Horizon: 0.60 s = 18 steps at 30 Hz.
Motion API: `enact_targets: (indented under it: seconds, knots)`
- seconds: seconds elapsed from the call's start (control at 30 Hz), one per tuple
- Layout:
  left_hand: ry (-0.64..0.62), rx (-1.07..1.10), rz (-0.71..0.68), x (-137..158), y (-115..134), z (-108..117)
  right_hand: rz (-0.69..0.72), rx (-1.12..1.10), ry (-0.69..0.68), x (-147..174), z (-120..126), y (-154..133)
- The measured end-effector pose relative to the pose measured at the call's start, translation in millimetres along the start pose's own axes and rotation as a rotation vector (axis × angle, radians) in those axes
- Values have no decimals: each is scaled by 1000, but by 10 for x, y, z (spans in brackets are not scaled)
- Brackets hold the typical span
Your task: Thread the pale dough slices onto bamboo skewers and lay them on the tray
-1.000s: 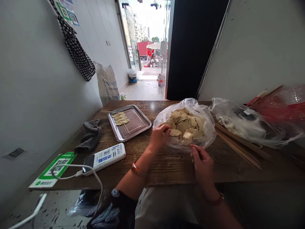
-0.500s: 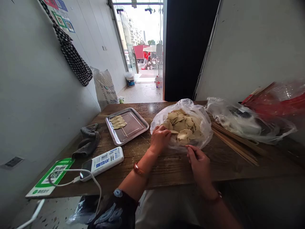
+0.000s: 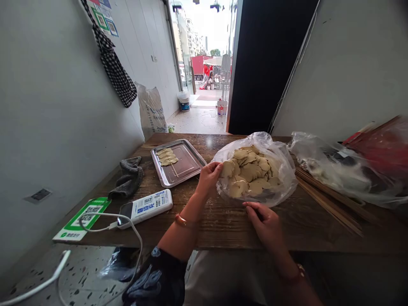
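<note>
Tabletop (image 3: 219,225) separates bag (image 3: 287,187) from edge (image 3: 223,248); left hand (image 3: 208,179) pinches slice (image 3: 227,169), right hand (image 3: 265,222) pinched together.

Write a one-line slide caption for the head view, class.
Left hand and right hand at an open plastic bag of flat, pale pieces, a metal tray to the left.

Shiny metal tray (image 3: 188,160), plastic bag (image 3: 288,170), wooden table (image 3: 219,227)
</note>
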<state>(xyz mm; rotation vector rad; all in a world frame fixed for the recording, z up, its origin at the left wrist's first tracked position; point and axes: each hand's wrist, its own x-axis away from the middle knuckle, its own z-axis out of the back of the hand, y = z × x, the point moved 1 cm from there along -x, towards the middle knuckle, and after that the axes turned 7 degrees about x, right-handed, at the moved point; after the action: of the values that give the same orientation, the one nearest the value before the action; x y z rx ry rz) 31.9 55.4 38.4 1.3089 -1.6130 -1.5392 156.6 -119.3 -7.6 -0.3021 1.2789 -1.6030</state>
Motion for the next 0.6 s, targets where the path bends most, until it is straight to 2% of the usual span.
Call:
enact_targets:
  seconds: [0.1, 0.4, 0.6]
  knots:
    - [-12, 73, 22, 13, 47, 12, 32, 18, -32, 5, -6, -2]
    - [60, 46, -31, -32, 41, 102, 35, 26, -77, -1, -26, 45]
    - [51, 40, -24, -24, 40, 85, 36, 45, -93, 1, -26, 62]
